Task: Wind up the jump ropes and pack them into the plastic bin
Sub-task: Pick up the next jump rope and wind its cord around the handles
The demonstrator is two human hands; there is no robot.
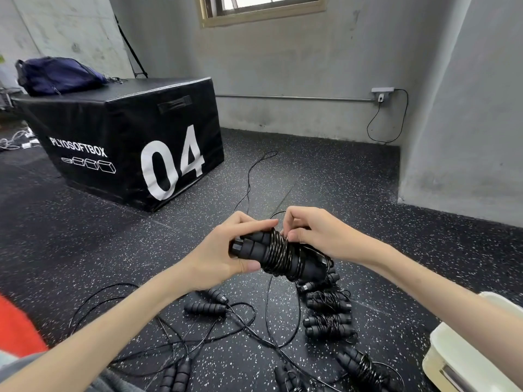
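My left hand (226, 250) grips the two black foam handles of a jump rope (285, 257), held side by side at chest height, with black cord coiled round their middle. My right hand (317, 236) pinches the cord at the top of the coil. The loose end of this cord (249, 182) trails away across the floor. Below lie several wound jump ropes (328, 321) in a row and unwound jump ropes (206, 306) with tangled cords. The cream plastic bin (464, 352) sits at the lower right, only partly in view.
A black plyo box (135, 142) marked 04 stands at the left with a dark blue bag (56, 75) on top. Grey walls close the back and right. A wall socket with a cable (382, 94) is at the back right. The floor is speckled black rubber.
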